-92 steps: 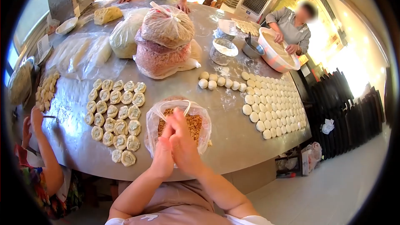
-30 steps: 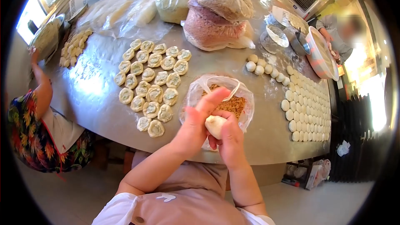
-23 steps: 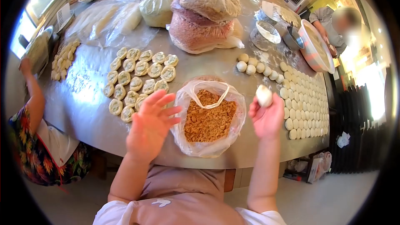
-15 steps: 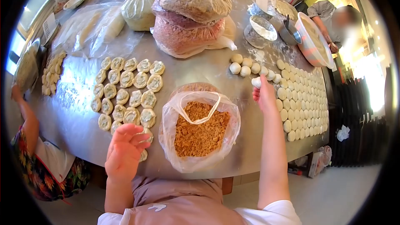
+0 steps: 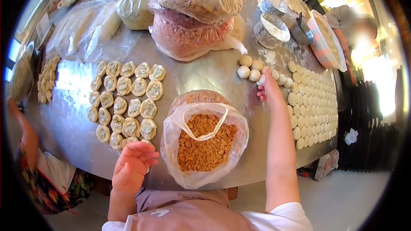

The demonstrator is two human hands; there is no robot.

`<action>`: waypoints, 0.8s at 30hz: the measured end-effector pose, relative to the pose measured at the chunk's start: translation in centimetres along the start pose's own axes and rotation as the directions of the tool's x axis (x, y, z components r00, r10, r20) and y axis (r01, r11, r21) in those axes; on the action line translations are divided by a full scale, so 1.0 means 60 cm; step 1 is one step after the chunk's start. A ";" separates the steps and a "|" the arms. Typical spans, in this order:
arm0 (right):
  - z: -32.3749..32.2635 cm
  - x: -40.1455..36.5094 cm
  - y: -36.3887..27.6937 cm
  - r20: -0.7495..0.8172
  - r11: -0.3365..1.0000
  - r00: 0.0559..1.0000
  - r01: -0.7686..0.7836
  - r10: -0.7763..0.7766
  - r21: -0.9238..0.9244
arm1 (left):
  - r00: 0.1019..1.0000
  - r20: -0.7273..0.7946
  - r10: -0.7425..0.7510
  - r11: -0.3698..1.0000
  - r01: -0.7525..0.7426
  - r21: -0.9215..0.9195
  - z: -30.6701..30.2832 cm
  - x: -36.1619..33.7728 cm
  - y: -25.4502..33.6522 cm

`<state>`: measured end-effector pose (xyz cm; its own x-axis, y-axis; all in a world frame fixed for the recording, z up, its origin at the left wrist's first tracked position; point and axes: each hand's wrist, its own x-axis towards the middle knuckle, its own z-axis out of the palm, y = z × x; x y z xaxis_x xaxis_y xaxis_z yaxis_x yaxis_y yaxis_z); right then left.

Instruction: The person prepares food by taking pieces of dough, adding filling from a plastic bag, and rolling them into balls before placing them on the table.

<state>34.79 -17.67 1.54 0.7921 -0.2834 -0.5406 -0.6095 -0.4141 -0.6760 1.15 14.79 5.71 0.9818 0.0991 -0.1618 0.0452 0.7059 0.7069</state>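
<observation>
A clear plastic bag of brown crumbly filling stands open at the table's front edge. To its left my left hand is raised with loosely curved fingers and nothing in it, over the lower end of several flattened dough pieces with pale green filling. My right hand reaches to the short double row of white dough balls. Its thumb and fingers close around one ball there, mostly covered by the hand. Just right of it are many rows of round dough pieces.
Stacked bags of filling stand at the back centre. A floury metal bowl, a pan and a large tub are back right. One person is beyond the tub; another person's arm is at the far left.
My right hand has moved slightly down and left against the dough row, its ball now less visible. My left hand has lowered a little. The view has shifted slightly.
</observation>
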 end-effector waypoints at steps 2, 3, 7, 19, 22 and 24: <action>-0.007 0.010 0.021 0.007 0.997 0.998 0.063 -0.063 0.044 | 1.000 -0.012 0.000 1.000 0.000 -0.006 0.000 -0.012 0.001; -0.008 0.012 0.030 -0.009 0.994 0.994 0.106 -0.106 0.035 | 1.000 -0.026 0.000 1.000 0.000 -0.001 -0.004 -0.019 0.004; -0.004 0.023 0.043 -0.062 0.980 0.978 0.201 -0.201 -0.007 | 0.996 -0.085 0.021 0.999 -0.016 0.052 -0.016 -0.046 0.012; -0.035 -0.038 0.020 -0.008 0.957 0.997 0.072 -0.073 0.280 | 0.969 -0.243 0.054 0.996 -0.035 0.083 -0.027 -0.121 0.012; -0.073 -0.096 0.056 -0.042 0.943 0.961 0.275 -0.272 0.189 | 0.836 -0.519 0.176 0.919 0.049 0.390 -0.059 -0.147 0.004; -0.090 -0.164 0.070 0.061 0.935 0.959 0.255 -0.277 0.245 | 0.772 -0.557 0.306 0.780 0.132 0.612 -0.086 -0.159 -0.013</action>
<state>24.61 -21.29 6.72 0.9266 -0.1040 -0.3614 -0.3761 -0.2475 -0.8929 -9.19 16.90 3.16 0.6688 0.6836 -0.2923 0.2780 0.1346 0.9511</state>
